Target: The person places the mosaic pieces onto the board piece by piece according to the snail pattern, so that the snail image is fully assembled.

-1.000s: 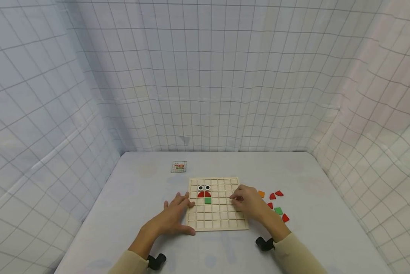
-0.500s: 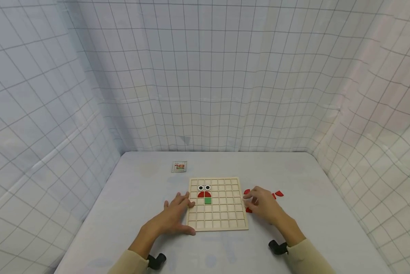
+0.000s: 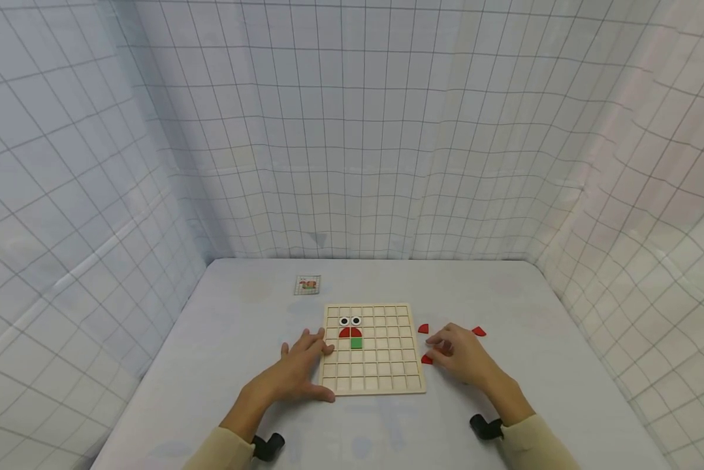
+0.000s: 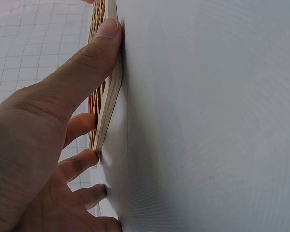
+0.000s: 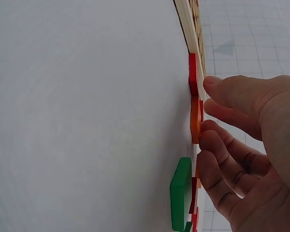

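Note:
A pale wooden grid board [image 3: 387, 352] lies on the table in the head view. In its upper left cells sit two eye pieces [image 3: 350, 321], two red quarter-circle pieces [image 3: 350, 333] and a green square [image 3: 356, 343]. My left hand [image 3: 293, 373] rests spread at the board's left side, its thumb [image 4: 108, 29] against the edge. Right of the board, my right hand [image 3: 464, 356] hovers low over loose pieces with bent fingers and nothing between them. Near its fingertips, the right wrist view shows a red piece [image 5: 193, 75], an orange piece [image 5: 195, 118] and a green piece [image 5: 181, 193].
Red quarter pieces [image 3: 424, 329] lie just right of the board, and another red piece [image 3: 479, 331] sits beyond the right hand. A small picture card [image 3: 307, 284] lies behind the board to the left. White gridded cloth walls [image 3: 352, 163] surround the table.
My right hand has moved right, off the board's right part and over the loose pieces, hiding several of them. The left hand stays at the board's left side.

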`<state>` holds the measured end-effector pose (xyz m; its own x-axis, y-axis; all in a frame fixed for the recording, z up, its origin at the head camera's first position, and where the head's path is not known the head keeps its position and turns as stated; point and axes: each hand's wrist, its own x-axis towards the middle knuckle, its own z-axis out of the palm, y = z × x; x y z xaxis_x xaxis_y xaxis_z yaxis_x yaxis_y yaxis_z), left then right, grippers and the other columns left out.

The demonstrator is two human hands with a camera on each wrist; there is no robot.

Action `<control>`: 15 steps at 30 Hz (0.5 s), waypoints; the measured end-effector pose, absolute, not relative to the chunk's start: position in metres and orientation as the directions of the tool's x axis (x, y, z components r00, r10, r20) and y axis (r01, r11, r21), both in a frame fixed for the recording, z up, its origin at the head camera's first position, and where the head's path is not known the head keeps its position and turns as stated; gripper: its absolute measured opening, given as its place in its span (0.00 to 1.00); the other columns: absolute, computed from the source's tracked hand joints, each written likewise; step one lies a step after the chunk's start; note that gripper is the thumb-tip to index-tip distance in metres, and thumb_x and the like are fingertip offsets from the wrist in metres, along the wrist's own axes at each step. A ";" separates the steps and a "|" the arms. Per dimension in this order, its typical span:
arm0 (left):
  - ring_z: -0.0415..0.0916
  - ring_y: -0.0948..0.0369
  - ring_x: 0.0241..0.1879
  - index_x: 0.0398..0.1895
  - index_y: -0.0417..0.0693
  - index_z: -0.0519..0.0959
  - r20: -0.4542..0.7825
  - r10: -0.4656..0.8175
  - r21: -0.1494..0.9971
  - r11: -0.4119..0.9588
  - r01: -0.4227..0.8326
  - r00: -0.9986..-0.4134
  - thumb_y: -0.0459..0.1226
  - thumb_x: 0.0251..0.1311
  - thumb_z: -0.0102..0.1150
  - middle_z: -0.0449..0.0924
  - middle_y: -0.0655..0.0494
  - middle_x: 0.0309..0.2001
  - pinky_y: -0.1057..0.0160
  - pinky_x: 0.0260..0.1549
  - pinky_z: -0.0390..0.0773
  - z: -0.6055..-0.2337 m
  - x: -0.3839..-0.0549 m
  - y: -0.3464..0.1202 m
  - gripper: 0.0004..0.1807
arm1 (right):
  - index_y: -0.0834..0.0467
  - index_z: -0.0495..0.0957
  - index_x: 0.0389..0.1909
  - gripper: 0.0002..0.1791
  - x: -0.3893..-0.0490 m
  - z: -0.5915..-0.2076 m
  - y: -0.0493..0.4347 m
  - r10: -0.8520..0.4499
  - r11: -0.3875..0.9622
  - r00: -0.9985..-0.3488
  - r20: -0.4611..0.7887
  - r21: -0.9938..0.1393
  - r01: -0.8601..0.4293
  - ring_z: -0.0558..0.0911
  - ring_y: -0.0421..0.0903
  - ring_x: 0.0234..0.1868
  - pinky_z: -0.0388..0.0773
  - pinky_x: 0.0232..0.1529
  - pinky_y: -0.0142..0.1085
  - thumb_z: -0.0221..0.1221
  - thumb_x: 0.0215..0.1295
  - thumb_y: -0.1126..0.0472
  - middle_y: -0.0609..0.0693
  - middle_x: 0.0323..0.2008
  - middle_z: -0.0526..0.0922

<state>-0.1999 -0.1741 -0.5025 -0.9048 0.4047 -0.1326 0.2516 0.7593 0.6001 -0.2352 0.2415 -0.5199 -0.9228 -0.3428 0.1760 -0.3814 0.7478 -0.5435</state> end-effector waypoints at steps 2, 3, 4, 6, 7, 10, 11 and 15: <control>0.44 0.27 0.95 0.73 0.50 0.79 -0.138 0.402 0.604 0.758 0.245 -0.905 0.53 0.51 0.96 0.55 0.35 0.95 0.06 0.81 0.42 -0.503 -0.200 -0.174 0.49 | 0.52 0.95 0.49 0.09 -0.235 -0.521 0.243 -0.347 0.749 -0.922 0.173 -0.540 -0.384 0.78 0.35 0.39 0.82 0.42 0.30 0.82 0.72 0.61 0.42 0.42 0.88; 0.44 0.27 0.95 0.73 0.50 0.79 -0.141 0.400 0.607 0.757 0.241 -0.905 0.53 0.51 0.96 0.55 0.35 0.95 0.07 0.81 0.42 -0.503 -0.200 -0.174 0.49 | 0.52 0.95 0.49 0.08 -0.235 -0.521 0.244 -0.348 0.750 -0.921 0.172 -0.539 -0.384 0.78 0.35 0.39 0.82 0.42 0.30 0.82 0.72 0.61 0.42 0.42 0.87; 0.44 0.27 0.95 0.73 0.50 0.79 -0.143 0.398 0.610 0.756 0.236 -0.906 0.53 0.50 0.96 0.55 0.36 0.95 0.07 0.81 0.42 -0.503 -0.200 -0.174 0.49 | 0.52 0.95 0.48 0.08 -0.235 -0.521 0.245 -0.350 0.750 -0.921 0.171 -0.539 -0.384 0.78 0.35 0.39 0.82 0.42 0.29 0.82 0.71 0.61 0.42 0.42 0.87; 0.43 0.28 0.95 0.73 0.50 0.79 -0.149 0.395 0.608 0.759 0.231 -0.907 0.53 0.50 0.96 0.54 0.36 0.95 0.07 0.81 0.41 -0.503 -0.200 -0.174 0.49 | 0.52 0.95 0.48 0.08 -0.235 -0.522 0.246 -0.356 0.747 -0.919 0.169 -0.540 -0.389 0.78 0.34 0.39 0.82 0.42 0.29 0.81 0.71 0.62 0.42 0.42 0.87; 0.43 0.28 0.96 0.73 0.50 0.79 -0.152 0.394 0.607 0.761 0.229 -0.907 0.53 0.50 0.96 0.54 0.37 0.95 0.07 0.82 0.41 -0.503 -0.200 -0.174 0.50 | 0.52 0.95 0.48 0.08 -0.234 -0.522 0.247 -0.359 0.745 -0.918 0.169 -0.541 -0.390 0.78 0.34 0.39 0.83 0.42 0.29 0.81 0.71 0.62 0.43 0.42 0.87; 0.43 0.28 0.95 0.73 0.50 0.79 -0.149 0.394 0.608 0.760 0.230 -0.907 0.53 0.50 0.96 0.54 0.37 0.95 0.07 0.81 0.42 -0.503 -0.200 -0.174 0.49 | 0.53 0.95 0.48 0.09 -0.234 -0.521 0.248 -0.364 0.740 -0.916 0.171 -0.544 -0.396 0.79 0.35 0.39 0.83 0.42 0.30 0.81 0.71 0.64 0.44 0.42 0.87; 0.44 0.28 0.95 0.73 0.50 0.79 -0.149 0.394 0.608 0.760 0.231 -0.907 0.53 0.50 0.96 0.54 0.37 0.95 0.07 0.81 0.42 -0.503 -0.200 -0.174 0.49 | 0.54 0.95 0.48 0.09 -0.234 -0.521 0.248 -0.366 0.738 -0.915 0.170 -0.546 -0.396 0.79 0.35 0.38 0.83 0.42 0.30 0.81 0.71 0.65 0.44 0.42 0.87; 0.43 0.28 0.96 0.73 0.50 0.79 -0.152 0.394 0.608 0.760 0.229 -0.906 0.53 0.50 0.96 0.54 0.37 0.95 0.07 0.81 0.41 -0.504 -0.201 -0.174 0.49 | 0.55 0.95 0.49 0.09 -0.233 -0.521 0.249 -0.371 0.735 -0.914 0.166 -0.549 -0.398 0.78 0.35 0.38 0.83 0.41 0.29 0.80 0.71 0.66 0.44 0.41 0.86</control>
<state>-0.2006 -0.1742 -0.5045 -0.9063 0.3943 -0.1520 0.2289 0.7604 0.6077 -0.2330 0.2492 -0.5205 -0.9136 -0.3711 0.1663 -0.3984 0.7347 -0.5492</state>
